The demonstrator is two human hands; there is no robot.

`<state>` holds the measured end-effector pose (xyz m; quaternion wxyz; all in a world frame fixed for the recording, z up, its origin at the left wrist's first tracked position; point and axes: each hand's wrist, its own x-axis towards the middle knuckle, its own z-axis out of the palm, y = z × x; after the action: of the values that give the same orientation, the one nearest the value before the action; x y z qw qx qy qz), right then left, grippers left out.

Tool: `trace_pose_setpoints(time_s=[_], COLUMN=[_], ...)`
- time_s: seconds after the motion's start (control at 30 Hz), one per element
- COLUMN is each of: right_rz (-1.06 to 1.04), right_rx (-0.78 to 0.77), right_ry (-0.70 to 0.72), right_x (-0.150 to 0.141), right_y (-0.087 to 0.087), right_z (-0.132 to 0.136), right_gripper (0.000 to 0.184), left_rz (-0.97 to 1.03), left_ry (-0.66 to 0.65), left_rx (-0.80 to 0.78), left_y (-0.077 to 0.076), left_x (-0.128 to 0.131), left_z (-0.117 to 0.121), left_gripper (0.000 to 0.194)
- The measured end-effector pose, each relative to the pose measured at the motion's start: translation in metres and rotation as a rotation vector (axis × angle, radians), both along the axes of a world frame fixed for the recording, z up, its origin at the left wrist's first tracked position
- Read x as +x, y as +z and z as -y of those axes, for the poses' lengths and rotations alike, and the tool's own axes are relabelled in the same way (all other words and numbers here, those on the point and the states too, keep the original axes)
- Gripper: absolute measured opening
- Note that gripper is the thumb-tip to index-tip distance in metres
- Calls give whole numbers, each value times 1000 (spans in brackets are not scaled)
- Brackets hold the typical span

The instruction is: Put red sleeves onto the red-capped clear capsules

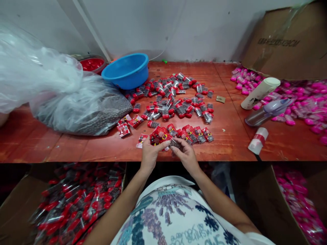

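Red-brown wooden surface (230, 143) against grey-white wall (194, 27); cardboard box (288, 41) leaning far right; even, dim light.

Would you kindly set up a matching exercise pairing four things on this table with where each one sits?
Things:
1. blue basin
2. clear plastic bag
3. cardboard box
4. red packet

Places:
A. far right, against the wall
B. left side of the table
C. at the near edge, in the left hand and right hand
D. back of the table, left of centre

Pairs: 1-D, 2-B, 3-A, 4-C
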<state>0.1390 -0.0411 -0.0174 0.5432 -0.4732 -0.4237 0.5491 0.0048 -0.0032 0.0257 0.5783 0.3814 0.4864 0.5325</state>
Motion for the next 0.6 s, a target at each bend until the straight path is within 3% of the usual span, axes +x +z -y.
trace_pose_setpoints(time_s=[0.17,0.47,0.6], right_rz=[122,-204,-210], right_rx=[52,-117,-125], right_ry=[-87,5,44], right_x=[-5,-4,2], right_y=[-3,15,15], right_z=[6,6,5], right_gripper=[34,37,35], left_rz=[-54,62,99], left_ry=[-16,-74,-121], left_rx=[-35,-47,-104], left_y=[2,5,7], left_x=[-3,-4,-6], left_z=[-1,3,3], left_gripper=[33,33,38])
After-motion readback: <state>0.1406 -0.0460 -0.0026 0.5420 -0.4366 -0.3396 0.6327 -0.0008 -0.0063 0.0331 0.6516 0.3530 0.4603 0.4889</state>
